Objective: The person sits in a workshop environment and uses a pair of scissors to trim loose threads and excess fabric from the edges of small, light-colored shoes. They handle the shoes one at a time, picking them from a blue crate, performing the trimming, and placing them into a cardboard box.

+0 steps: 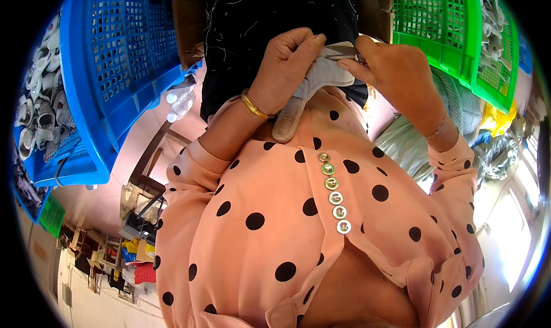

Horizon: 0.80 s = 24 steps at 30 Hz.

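In front of my torso, my left hand (291, 66) is closed on a light grey fabric shoe upper (315, 78), thumb and fingers pinching its top edge. One long narrow part of the upper hangs down past my wrist. From the other side my right hand (396, 72) is closed around a small metal tool that looks like thread snips (343, 52). Its pale blades lie against the upper's edge, close to my left fingertips. My right fingers partly cover the tool, so its handles are hidden.
Black cloth (258, 23) strewn with loose thread ends covers my lap. To the left stands a blue crate (92, 98), with many small shoes (43, 110) beside it. A green crate (436, 35) is at right, near bagged goods (402, 141). Clear bottles (181, 104) sit left of me.
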### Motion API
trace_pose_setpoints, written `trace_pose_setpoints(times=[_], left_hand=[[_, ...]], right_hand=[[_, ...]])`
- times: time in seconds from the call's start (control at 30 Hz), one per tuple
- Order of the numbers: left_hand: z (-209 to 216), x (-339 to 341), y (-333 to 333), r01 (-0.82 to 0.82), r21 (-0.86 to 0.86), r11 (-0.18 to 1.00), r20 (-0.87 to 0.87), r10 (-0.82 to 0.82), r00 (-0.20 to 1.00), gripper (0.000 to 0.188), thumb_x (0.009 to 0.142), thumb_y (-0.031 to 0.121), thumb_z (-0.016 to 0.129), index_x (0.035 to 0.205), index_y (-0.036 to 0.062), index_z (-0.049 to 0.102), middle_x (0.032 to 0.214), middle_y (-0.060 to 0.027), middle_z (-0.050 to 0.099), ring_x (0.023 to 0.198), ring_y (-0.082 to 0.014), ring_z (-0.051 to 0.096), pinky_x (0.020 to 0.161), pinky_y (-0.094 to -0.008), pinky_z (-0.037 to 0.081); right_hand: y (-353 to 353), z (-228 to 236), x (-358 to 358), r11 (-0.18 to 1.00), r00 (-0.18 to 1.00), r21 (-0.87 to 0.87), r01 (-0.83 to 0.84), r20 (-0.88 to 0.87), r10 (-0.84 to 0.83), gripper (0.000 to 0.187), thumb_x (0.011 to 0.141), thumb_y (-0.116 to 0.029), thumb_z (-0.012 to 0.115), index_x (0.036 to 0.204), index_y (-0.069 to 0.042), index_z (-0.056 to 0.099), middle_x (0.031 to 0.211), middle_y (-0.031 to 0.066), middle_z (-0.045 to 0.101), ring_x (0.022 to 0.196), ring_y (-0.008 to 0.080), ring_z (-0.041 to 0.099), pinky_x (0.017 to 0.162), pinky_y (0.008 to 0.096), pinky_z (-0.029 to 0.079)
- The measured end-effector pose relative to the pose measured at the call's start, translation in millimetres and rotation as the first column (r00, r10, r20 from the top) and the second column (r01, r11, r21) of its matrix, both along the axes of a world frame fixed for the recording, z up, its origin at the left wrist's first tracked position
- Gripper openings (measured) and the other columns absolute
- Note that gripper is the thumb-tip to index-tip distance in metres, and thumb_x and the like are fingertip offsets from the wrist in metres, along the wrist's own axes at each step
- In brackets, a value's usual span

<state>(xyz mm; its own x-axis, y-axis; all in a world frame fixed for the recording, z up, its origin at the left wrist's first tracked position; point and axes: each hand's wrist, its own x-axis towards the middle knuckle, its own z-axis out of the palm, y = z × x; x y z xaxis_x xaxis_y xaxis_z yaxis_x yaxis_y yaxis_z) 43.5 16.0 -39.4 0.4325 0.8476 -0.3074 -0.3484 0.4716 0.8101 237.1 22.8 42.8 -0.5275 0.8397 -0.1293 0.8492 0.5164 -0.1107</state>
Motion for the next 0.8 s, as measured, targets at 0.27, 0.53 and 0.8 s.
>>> trace_pose_setpoints(times=[0.27,0.53,0.8], left_hand=[[-1.3,-3.7,-1.5,-0.052,0.058,0.997,-0.059,0.055,0.997,0.031,0.094,0.014,0.061,0.065,0.0061,0.051,0.061,0.0062,0.044,0.057,-0.0034,0.037,0.05,-0.0219,0.033],[15.5,-69.7,-11.2,0.52,0.607,0.601,-0.791,0.39,0.472,0.062,0.076,0.005,0.067,0.133,0.025,0.054,0.14,-0.0102,0.045,0.134,-0.0337,0.034,0.107,-0.047,0.025],[7.3,-57.1,-35.1,0.439,0.681,0.586,-0.707,0.368,0.604,0.036,0.072,0.02,0.073,0.107,0.014,0.07,0.107,-0.0027,0.069,0.109,-0.0242,0.059,0.106,-0.0461,0.032]], right_hand=[[6.8,-1.0,-13.4,0.982,0.968,0.05,-0.184,0.18,0.173,0.04,0.086,-0.044,0.061,0.067,-0.009,0.058,0.048,0.0075,0.052,0.046,0.0255,0.058,0.041,0.0322,0.041],[10.4,-30.3,-8.1,0.978,0.991,0.183,-0.099,0.105,0.081,0.041,0.088,-0.049,0.058,0.071,-0.012,0.058,0.049,0.0078,0.052,0.045,0.026,0.058,0.039,0.0322,0.04],[3.2,-41.9,6.1,0.964,0.914,-0.097,0.246,-0.307,-0.264,0.04,0.091,-0.046,0.06,0.086,-0.006,0.058,0.058,0.0114,0.057,0.051,0.0266,0.059,0.045,0.0309,0.041]])
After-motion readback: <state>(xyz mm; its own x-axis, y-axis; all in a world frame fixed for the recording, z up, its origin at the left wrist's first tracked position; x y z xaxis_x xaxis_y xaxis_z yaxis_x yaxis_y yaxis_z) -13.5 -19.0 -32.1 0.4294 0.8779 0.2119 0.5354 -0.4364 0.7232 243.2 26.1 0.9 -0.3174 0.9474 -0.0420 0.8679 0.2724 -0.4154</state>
